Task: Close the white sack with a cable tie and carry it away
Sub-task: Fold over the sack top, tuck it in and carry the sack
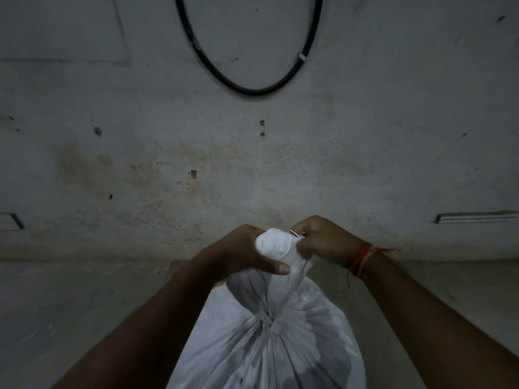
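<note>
I look down on the white sack, which stands low in the middle of the view, between the two forearms, in front of a stained plaster wall; its body is full and rounded, the woven cloth is creased into folds which run together to a tight gather, and above this gather the neck rises as a loose twisted bunch. The left hand is wrapped around this bunch, with the thumb laid across the front of the cloth and the other fingers hidden behind it; I judge that it holds the neck upright and squeezed so that the mouth cannot open while the tie goes on. The right hand is curled close against the top of the neck, and its fingers pinch a thin pale strip, which I take for the cable tie; only a short part of it shows, so I cannot tell if it is already passed around the cloth or locked. I think the two hands stay so near each other because the tie needs one hand to steady and one to pull; the closing seems not yet finished and the carrying is still to do. On the right wrist there is an orange thread band; a black cable hangs in a loop on the wall above.
</note>
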`<state>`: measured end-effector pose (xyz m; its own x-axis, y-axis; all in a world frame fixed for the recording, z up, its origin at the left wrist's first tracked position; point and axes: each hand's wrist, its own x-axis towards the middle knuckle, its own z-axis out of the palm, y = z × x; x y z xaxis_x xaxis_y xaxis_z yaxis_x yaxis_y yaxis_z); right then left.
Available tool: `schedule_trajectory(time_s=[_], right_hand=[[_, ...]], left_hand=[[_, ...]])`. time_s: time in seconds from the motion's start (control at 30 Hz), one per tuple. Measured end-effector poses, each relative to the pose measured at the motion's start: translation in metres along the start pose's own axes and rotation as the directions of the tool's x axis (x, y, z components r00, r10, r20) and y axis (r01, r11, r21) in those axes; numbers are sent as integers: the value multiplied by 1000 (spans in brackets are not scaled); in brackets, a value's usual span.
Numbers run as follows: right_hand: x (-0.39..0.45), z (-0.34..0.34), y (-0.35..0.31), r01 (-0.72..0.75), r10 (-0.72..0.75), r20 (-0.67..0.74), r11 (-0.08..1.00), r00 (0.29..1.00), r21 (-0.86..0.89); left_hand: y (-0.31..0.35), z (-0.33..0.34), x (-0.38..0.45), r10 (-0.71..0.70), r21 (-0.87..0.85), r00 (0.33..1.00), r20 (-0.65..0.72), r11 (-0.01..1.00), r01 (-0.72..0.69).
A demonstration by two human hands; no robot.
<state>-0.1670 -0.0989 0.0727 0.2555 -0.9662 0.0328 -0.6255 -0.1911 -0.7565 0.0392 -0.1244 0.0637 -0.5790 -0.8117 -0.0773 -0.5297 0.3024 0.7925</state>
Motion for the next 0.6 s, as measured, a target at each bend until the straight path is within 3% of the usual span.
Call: schedule_trajectory(time_s=[0.13, 0.17, 0.2, 0.27, 0.37, 0.43, 0.53, 0.6], right_hand=[[5, -9, -2, -201, 181, 89, 861, 980, 466], [6, -13, -2, -235, 228, 71, 861, 971, 450], [8, -16, -3, -224, 228, 27, 918, 973, 326], [15, -18, -9, -135, 136, -8, 988, 991, 78], [21, -18, -23, -149, 154, 122, 988, 981, -46], [24, -20, -26, -178, 185, 168, 983, 968, -54], [23, -19, -26, -273, 246, 178, 950, 953, 152], [22, -17, -28, -229, 210, 169, 968, 963, 100]], left_hand=[[-4, -3, -1, 10, -37, 999, 33, 999, -9], [-4, -3, -1, 28, -37, 999, 41, 999, -27], [-4, -3, 0, 43, -28, 998, 44, 999, -42], [-1, 1, 3, 66, 31, 998, 24, 997, -67], [2, 9, 7, 121, 205, 984, -130, 974, -93], [2, 12, 5, 140, 161, 971, -194, 981, -110], [-6, 11, 5, 247, 226, 951, -186, 953, -204], [-10, 11, 4, 292, 271, 927, -236, 936, -226]])
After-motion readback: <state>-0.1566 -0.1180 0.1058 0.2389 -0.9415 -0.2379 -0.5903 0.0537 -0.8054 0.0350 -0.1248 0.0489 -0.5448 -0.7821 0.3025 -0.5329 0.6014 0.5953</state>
